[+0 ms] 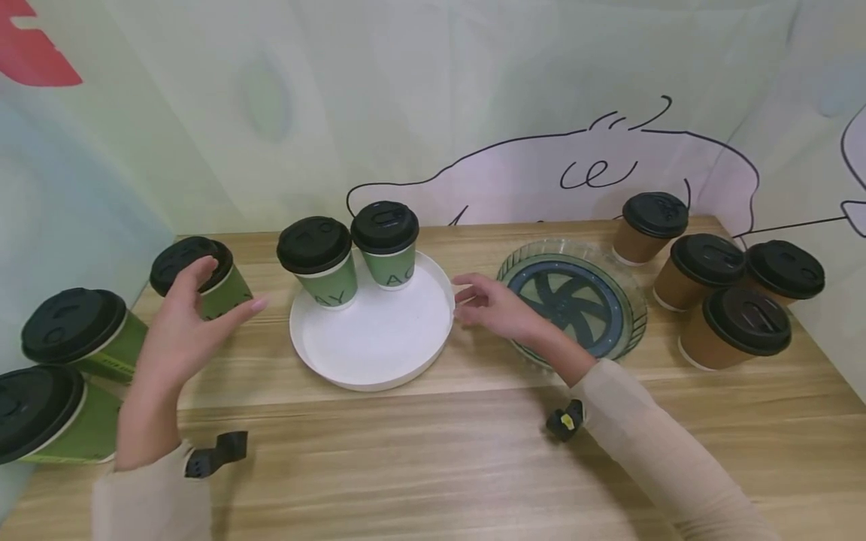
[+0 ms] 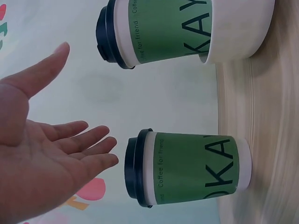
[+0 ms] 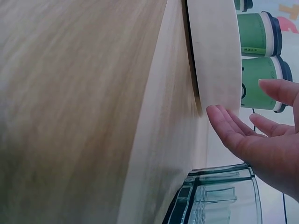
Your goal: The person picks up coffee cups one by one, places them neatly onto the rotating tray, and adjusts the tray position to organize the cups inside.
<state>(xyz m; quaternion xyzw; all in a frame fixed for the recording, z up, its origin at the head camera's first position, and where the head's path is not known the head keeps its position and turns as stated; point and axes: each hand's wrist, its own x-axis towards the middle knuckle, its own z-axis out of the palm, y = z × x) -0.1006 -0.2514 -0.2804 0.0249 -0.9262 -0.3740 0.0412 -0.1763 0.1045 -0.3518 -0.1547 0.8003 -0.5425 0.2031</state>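
Observation:
My left hand (image 1: 169,338) is spread in the air, thumb apart from the fingers, beside a green paper cup (image 1: 230,295) with a black lid. In the left wrist view, a gap shows between that hand and the cup (image 2: 194,168). Two more green lidded cups, a left one (image 1: 329,285) and a right one (image 1: 392,267), stand at the back of a round white tray (image 1: 372,342). At the tray's right side is my right hand (image 1: 501,306), fingers loosely bent and holding nothing. Its fingertips (image 3: 216,112) are at the tray's wall; contact is hard to tell.
Two green cups, one behind (image 1: 111,342) and one in front (image 1: 74,428), stand at the far left. A clear ribbed glass dish (image 1: 636,315) lies right of the tray, under my right forearm. Several brown lidded cups (image 1: 717,338) cluster at the right. A printed cloth backdrop (image 1: 440,90) borders the table.

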